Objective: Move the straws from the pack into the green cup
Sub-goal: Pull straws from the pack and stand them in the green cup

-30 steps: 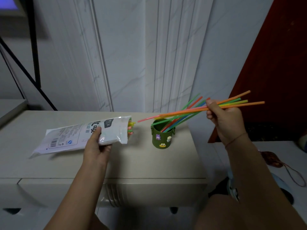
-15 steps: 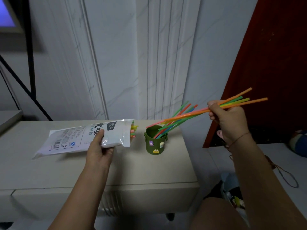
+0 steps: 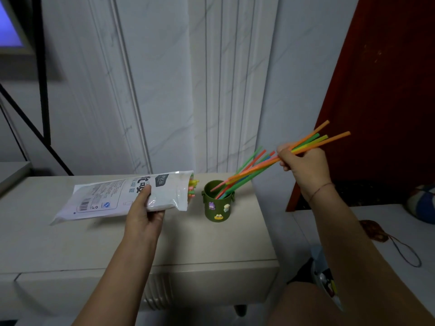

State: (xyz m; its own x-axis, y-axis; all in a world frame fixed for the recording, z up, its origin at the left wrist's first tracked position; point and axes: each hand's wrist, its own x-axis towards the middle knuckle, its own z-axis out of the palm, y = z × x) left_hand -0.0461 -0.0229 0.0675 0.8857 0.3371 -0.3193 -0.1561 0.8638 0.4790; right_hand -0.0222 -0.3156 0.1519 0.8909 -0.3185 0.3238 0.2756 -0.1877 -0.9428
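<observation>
Left grip (image 3: 143,215) clasps the pack (image 3: 113,198) over the counter (image 3: 188,245); right grip (image 3: 304,169) pinches a slanted bundle of straws (image 3: 256,167), lower tips inside the green cup (image 3: 217,208) just beside the pack's mouth.

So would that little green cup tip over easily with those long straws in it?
Probably fairly easily: the green cup looks small and light, and the straws lean far past its rim to one side. The right hand gripping a bunch likely steadies it for now.
</observation>
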